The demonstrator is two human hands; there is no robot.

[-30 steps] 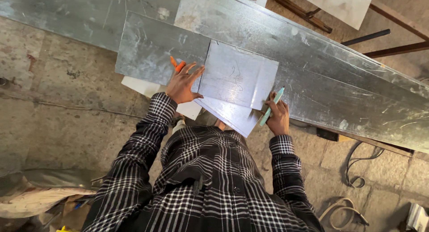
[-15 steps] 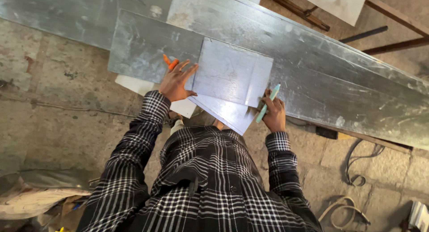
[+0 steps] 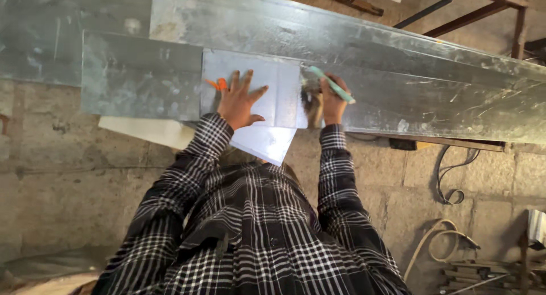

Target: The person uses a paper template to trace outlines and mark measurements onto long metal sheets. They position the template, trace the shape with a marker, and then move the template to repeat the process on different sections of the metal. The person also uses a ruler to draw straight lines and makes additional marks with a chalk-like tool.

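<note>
Nearest the camera, a person in a black-and-white checked shirt (image 3: 256, 232) is leaning over a paved stone floor (image 3: 68, 181), both sleeves reaching forward to the work.

Beyond the left cuff, the left hand (image 3: 239, 102) is lying flat with its fingers spread apart, pressing down on a small square metal sheet (image 3: 273, 84); it is gripping nothing. Just beside its fingertips, the orange handles (image 3: 217, 84) of some tool are peeking out, the rest of it hidden under the hand. A second light sheet (image 3: 264, 142) is sticking out from under the square one toward the person, its corner pointing down past the bench edge. To the left of that, a pale board (image 3: 142, 131) is showing from under the metal.

To the right, the right hand (image 3: 331, 102) is closing around a pale green marker (image 3: 333, 84), fingers wrapped together on it, the tip resting at the right edge of the square sheet. The square sheet itself is lying on a long galvanised metal sheet (image 3: 426, 96) that is running across the whole view, and a shorter grey panel (image 3: 136, 79) is overlapping it on the left.

Farther off, at the top right, dark metal bars (image 3: 483, 11) are crossing the corner. Low on the right, coiled cables (image 3: 449, 238) are lying on the floor.
</note>
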